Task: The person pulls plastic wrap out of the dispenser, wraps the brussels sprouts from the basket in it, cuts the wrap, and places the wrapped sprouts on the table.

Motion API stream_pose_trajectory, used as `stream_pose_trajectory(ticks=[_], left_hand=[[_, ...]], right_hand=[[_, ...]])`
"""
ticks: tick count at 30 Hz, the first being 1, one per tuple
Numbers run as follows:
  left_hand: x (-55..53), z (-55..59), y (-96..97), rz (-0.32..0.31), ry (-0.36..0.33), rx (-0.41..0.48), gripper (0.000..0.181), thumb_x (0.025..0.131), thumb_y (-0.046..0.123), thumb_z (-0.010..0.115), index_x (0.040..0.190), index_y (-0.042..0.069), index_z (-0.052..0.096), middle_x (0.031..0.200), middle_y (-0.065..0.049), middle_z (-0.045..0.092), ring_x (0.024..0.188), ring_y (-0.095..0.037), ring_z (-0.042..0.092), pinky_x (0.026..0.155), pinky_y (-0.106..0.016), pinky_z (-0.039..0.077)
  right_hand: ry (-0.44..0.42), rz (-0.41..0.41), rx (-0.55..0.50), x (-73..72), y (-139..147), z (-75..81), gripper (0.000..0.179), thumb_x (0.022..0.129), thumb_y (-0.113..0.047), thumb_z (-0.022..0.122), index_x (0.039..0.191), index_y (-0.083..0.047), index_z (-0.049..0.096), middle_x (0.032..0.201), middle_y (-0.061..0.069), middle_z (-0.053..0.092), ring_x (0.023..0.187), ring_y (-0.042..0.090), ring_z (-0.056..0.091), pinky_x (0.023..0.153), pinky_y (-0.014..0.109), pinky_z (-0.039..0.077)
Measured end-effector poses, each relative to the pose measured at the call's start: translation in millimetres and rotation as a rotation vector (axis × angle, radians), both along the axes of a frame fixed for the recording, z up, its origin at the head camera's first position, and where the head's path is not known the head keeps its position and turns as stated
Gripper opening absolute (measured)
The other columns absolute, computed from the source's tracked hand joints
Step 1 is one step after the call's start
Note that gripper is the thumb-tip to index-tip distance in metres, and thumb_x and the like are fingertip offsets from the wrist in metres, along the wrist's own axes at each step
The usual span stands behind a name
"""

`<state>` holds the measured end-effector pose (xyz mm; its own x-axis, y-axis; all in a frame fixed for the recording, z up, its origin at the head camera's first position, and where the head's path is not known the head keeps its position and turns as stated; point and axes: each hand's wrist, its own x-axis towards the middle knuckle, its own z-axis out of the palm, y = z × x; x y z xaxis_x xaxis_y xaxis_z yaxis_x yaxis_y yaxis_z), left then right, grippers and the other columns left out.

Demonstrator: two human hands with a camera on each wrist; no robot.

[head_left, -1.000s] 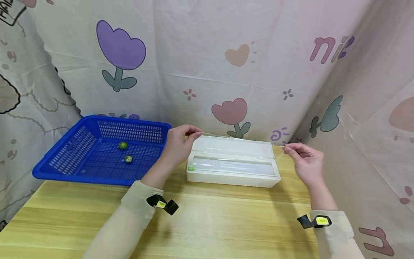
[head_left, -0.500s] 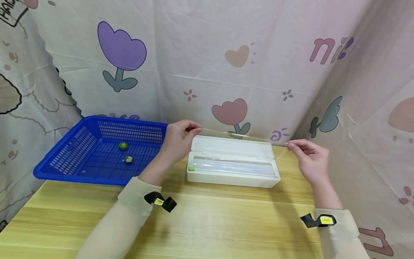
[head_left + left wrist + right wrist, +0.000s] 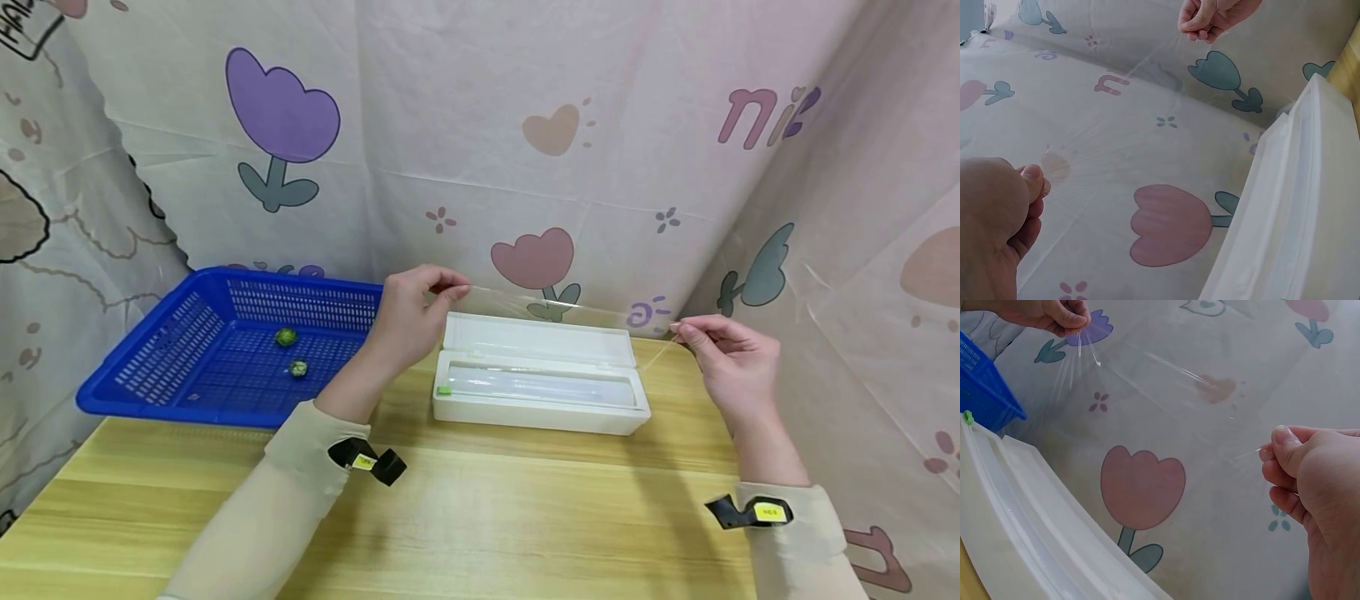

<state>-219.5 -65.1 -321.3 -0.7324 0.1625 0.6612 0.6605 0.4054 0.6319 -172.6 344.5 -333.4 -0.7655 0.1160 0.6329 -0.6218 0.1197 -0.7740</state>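
A sheet of clear cling film (image 3: 555, 302) stretches between my two hands, above and behind the white wrap dispenser box (image 3: 540, 418). My left hand (image 3: 414, 321) pinches one corner of the film between thumb and forefinger. On the other side my right hand (image 3: 735, 358) pinches the opposite corner. The box lid (image 3: 538, 337) is tipped back, and a roll of film (image 3: 540, 387) lies inside. A small green slider (image 3: 444, 390) sits at the left end of the box. In the right wrist view, creases in the film fan out from the left hand (image 3: 1063, 315).
A blue plastic basket (image 3: 150, 398) stands to the left, partly behind my left arm. Two small green round items (image 3: 285, 337) lie in it. The wooden table (image 3: 510, 508) runs along a patterned curtain (image 3: 450, 125) at the back and right.
Both hands have risen, and the right hand has also moved to the right. The film between them has lifted farther above the open lid. Box and basket have stayed put.
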Motion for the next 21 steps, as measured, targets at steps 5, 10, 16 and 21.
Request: stream_pose_trajectory(ticks=[5, 10, 16, 21], left_hand=[[2.4, 8.0, -0.9, -0.012, 0.034, 0.008, 0.007, 0.099, 0.007, 0.075, 0.100, 0.002, 0.080, 0.090, -0.005, 0.074, 0.084, -0.016, 0.065, 0.073, -0.033, 0.054], [4.3, 13.9, -2.2, -0.021, 0.056, 0.014, 0.006, 0.098, 0.006, 0.075, 0.099, 0.001, 0.079, 0.090, -0.006, 0.074, 0.084, -0.017, 0.065, 0.074, -0.035, 0.054], [5.8, 19.2, -3.1, -0.019, 0.080, 0.019, 0.006, 0.098, 0.005, 0.076, 0.098, 0.001, 0.080, 0.090, -0.005, 0.075, 0.084, -0.016, 0.065, 0.074, -0.031, 0.052], [10.1, 23.4, -3.6, -0.021, 0.086, 0.015, 0.007, 0.098, 0.006, 0.075, 0.099, 0.002, 0.080, 0.090, -0.004, 0.075, 0.082, -0.014, 0.064, 0.070, -0.028, 0.051]], right_hand=[[0.030, -0.025, 0.005, 2.4, -1, 7.0, 0.020, 0.089, 0.013, 0.078, 0.098, 0.027, 0.067, 0.088, 0.015, 0.077, 0.082, 0.019, 0.076, 0.078, 0.024, 0.060], [0.111, 0.013, -0.015, 1.9, -2, 11.2, 0.026, 0.086, 0.012, 0.081, 0.095, 0.030, 0.064, 0.086, 0.016, 0.077, 0.081, 0.017, 0.077, 0.077, 0.023, 0.060], [0.152, 0.040, -0.023, 2.5, -1, 16.4, 0.027, 0.086, 0.013, 0.081, 0.094, 0.031, 0.063, 0.086, 0.017, 0.077, 0.081, 0.018, 0.076, 0.075, 0.022, 0.059], [0.158, 0.047, -0.032, 5.2, -1, 20.9, 0.016, 0.085, 0.024, 0.074, 0.094, 0.031, 0.063, 0.086, 0.017, 0.078, 0.081, 0.019, 0.077, 0.075, 0.022, 0.060]])
